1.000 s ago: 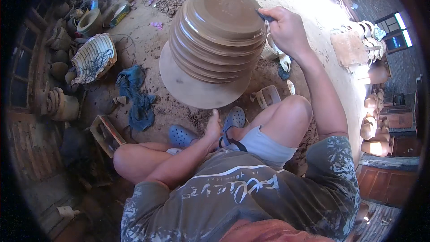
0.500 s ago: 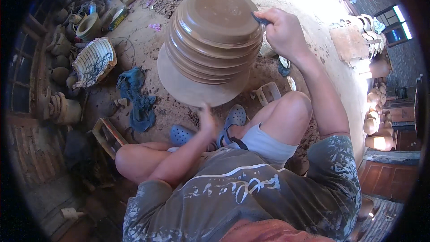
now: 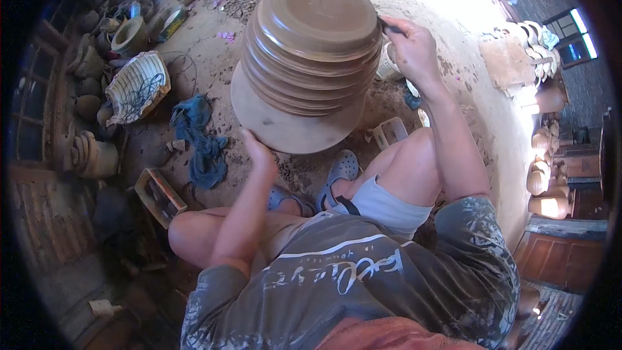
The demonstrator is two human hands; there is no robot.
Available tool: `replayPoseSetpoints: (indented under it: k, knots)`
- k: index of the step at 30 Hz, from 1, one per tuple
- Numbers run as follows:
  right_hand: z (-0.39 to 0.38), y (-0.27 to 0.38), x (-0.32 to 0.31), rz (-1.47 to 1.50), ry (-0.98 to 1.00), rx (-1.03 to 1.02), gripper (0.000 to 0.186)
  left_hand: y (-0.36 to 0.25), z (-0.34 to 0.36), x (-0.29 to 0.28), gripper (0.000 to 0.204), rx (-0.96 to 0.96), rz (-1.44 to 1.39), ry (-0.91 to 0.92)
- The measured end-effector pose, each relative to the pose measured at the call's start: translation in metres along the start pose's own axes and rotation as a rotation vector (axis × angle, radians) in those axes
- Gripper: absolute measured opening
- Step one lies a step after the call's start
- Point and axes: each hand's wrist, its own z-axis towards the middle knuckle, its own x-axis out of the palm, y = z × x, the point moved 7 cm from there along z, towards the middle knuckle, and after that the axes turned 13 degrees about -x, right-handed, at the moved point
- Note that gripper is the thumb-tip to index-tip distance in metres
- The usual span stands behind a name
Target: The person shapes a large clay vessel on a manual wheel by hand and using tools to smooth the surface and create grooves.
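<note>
A wet brown ridged clay pot [image 3: 308, 58], base up, stands on a round grey wheel disc [image 3: 272, 133] in front of me. My right hand [image 3: 414, 48] is closed on a small dark tool [image 3: 389, 26], held against the upper right edge of the pot. My left hand [image 3: 259, 152], slightly blurred, touches the near-left edge of the disc with its fingers extended. My crossed legs and blue clogs [image 3: 342, 172] are just below the wheel.
Left lie a blue cloth [image 3: 197, 149], a cracked white ribbed container [image 3: 136, 87], a wooden box [image 3: 159, 198] and several pots [image 3: 126, 35]. A plastic container [image 3: 389, 136] is beside my right knee. Along the right are a board [image 3: 505, 65] and several stacked pots [image 3: 538, 175].
My left hand has moved up and left along the disc's edge. My right hand stays at the pot's upper edge with the tool, its forearm shifted slightly inward.
</note>
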Motion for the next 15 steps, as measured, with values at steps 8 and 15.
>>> replayPoseSetpoints:
  k: [8,15]
  knots:
    - [-0.014,0.011,0.007,-0.036,0.023,0.074,0.032,0.113,-0.056,0.015,0.083,-0.174,0.317,-0.111]
    - [-0.019,0.007,-0.002,-0.065,-0.024,0.055,0.032,-0.009,0.002,0.000,0.076,0.039,-0.048,0.060]
